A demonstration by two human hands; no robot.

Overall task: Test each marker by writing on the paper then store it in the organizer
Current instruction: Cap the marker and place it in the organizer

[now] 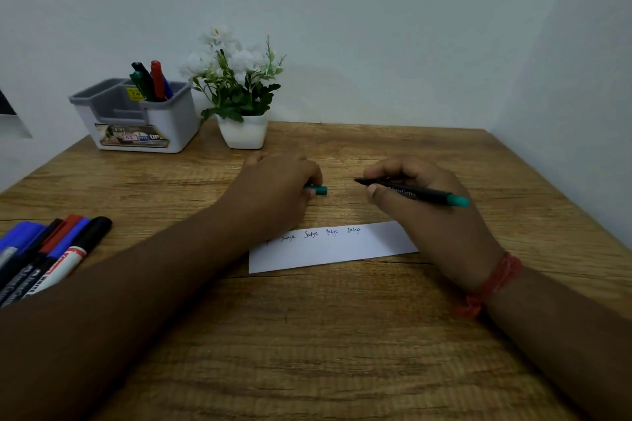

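Note:
My right hand (427,205) grips a thin black marker with a teal end (413,193), held level above the table, its bare tip pointing left. My left hand (284,188) is closed on the teal cap (319,190), a short gap from that tip. Just in front of both hands lies a white paper strip (328,249) with several small written words along its top edge. A grey-and-white organizer (136,120) stands at the back left with several markers (150,82) upright in its rear compartment. Loose markers (51,256) lie in a bunch at the left edge.
A white pot of artificial white flowers (239,96) stands right of the organizer. The wooden table (325,352) meets walls at the back and right. A red thread band circles my right wrist (492,284).

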